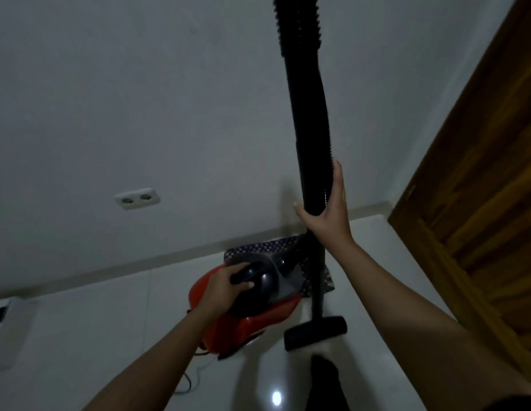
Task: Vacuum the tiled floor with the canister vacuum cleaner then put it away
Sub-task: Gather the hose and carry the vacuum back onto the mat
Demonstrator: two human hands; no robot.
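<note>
A red canister vacuum cleaner with a dark top sits on the white tiled floor near the wall. My left hand is closed around its dark carry handle. A black wand and ribbed hose stands upright to the right of the canister, and my right hand grips it about halfway up. The black floor nozzle at the wand's foot rests on the tiles beside the canister.
A patterned mat lies against the wall behind the canister. A double wall socket is on the white wall to the left. A wooden door fills the right side. A white object stands at far left. A thin cord trails on the floor.
</note>
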